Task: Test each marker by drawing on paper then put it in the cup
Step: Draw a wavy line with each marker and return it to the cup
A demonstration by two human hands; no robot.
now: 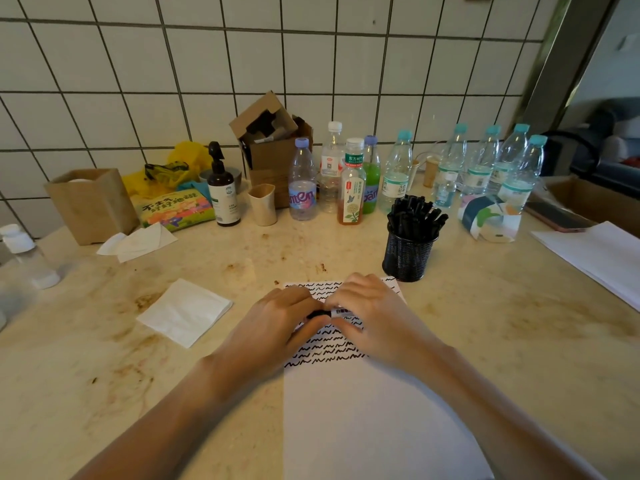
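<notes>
A white sheet of paper (363, 410) lies in front of me, its upper part covered with rows of black squiggles. Over those rows both hands hold one marker (337, 312) level. My left hand (277, 323) grips its black cap end. My right hand (370, 317) grips the white labelled barrel. Most of the marker is hidden by my fingers. A black mesh cup (407, 258) stands just beyond the paper's far right corner, packed with several black markers (415, 213).
A folded white tissue (185, 311) lies left of the paper. Several bottles (351, 188), a cardboard box (273, 147), a beige cup (262, 204) and a wooden holder (91, 204) line the tiled wall. More white paper (595, 258) and a phone (557, 216) lie at the right.
</notes>
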